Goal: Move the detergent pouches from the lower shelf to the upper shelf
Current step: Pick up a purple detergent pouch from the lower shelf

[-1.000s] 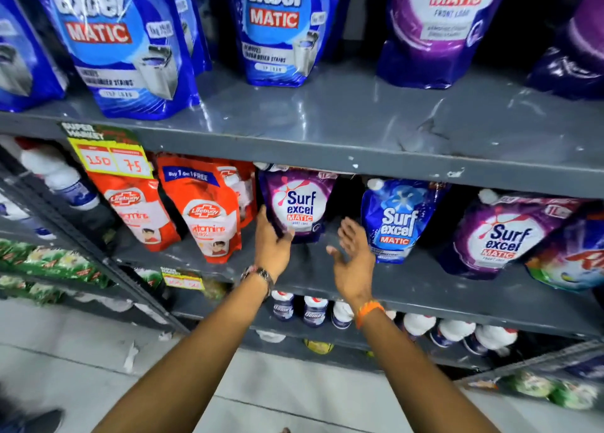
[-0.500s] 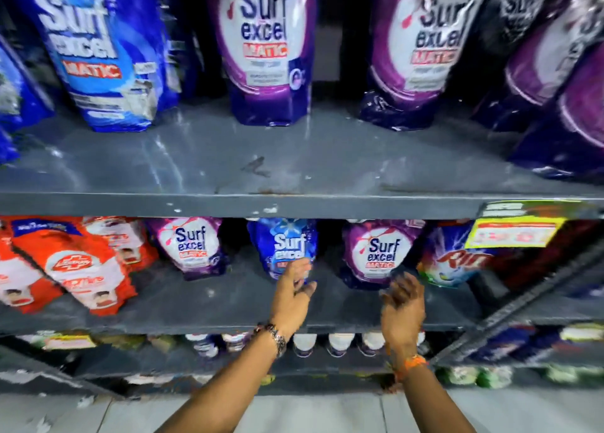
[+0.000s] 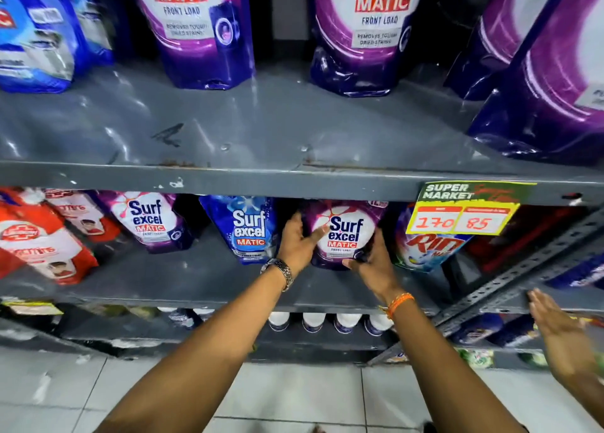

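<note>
A small purple Surf Excel pouch [image 3: 346,233] stands on the lower shelf [image 3: 202,279], under the upper shelf's front lip. My left hand [image 3: 295,246] grips its left side and my right hand [image 3: 369,266] grips its lower right corner. Left of it stand a blue Surf Excel pouch [image 3: 245,230] and another purple pouch [image 3: 150,220]. The upper shelf [image 3: 261,138] carries large purple pouches [image 3: 196,30] at the back, with bare grey metal in front of them.
Red Lifebuoy pouches [image 3: 42,236] fill the lower shelf's left end, and a Rin pouch [image 3: 428,249] sits right of the held one. A yellow price tag [image 3: 464,213] hangs from the upper shelf edge. Another person's hand [image 3: 562,331] reaches in at the right. White-capped bottles [image 3: 313,321] stand below.
Both my hands moved right and forward along the lower shelf and closed on the purple pouch. The view shifted right and came closer. Another person's hand came into view at the right.
</note>
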Tool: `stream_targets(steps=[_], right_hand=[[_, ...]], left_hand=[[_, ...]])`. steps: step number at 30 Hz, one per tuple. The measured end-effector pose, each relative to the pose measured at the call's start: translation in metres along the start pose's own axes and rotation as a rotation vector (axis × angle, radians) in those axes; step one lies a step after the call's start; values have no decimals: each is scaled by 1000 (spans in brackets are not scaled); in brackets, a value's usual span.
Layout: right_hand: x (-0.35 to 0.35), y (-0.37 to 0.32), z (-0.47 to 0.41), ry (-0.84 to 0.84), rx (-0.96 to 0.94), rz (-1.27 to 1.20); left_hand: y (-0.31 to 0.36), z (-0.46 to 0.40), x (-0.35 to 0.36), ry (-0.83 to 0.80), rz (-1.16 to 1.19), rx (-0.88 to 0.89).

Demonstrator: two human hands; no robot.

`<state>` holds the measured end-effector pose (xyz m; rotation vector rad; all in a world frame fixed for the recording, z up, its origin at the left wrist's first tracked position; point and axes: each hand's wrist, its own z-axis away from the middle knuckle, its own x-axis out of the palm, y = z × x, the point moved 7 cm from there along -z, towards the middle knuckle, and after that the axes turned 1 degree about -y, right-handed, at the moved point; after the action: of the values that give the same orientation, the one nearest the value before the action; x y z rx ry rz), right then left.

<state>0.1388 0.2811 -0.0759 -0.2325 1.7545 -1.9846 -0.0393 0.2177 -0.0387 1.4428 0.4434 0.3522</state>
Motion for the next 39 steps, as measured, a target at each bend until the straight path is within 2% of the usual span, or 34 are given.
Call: stream_targets(steps=[10, 17, 26, 31, 39], right_hand=[[42, 2, 49, 64, -94, 6], [142, -7, 85, -51, -121, 43], [304, -62, 81, -189, -215, 118], [356, -74, 70, -120, -197, 188], [378, -70, 60, -59, -163, 211]], left_hand=[[-4, 54, -44, -18, 122, -36], [-8, 98, -156, 58, 94, -5], [-5, 96, -326, 188, -4, 76], [-5, 78, -376, 171, -22, 66], [-24, 57, -400, 138, -23, 10]])
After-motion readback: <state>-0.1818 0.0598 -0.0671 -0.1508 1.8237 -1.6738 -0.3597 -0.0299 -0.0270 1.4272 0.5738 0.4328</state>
